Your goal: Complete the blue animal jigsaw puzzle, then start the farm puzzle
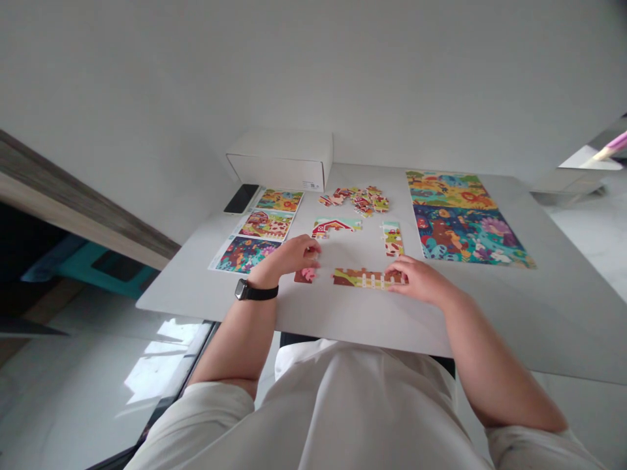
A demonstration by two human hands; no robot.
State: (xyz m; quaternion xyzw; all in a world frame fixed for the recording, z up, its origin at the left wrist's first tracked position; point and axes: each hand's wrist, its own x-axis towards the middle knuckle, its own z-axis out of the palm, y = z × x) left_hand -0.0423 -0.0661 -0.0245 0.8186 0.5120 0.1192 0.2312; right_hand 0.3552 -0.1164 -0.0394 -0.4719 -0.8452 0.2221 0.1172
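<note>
Head view, jigsaw strip (367,279), brown picket fence

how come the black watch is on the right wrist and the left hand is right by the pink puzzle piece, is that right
Not quite: the head view shows the black watch on the left wrist, not the right. The rest stands: the left hand is right by the pink puzzle piece.

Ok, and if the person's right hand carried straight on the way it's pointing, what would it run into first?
The right hand would meet the jigsaw section showing a brown fence first. Its fingertips already sit at that section's right end, though from this angle I can't be sure they touch it.
</note>
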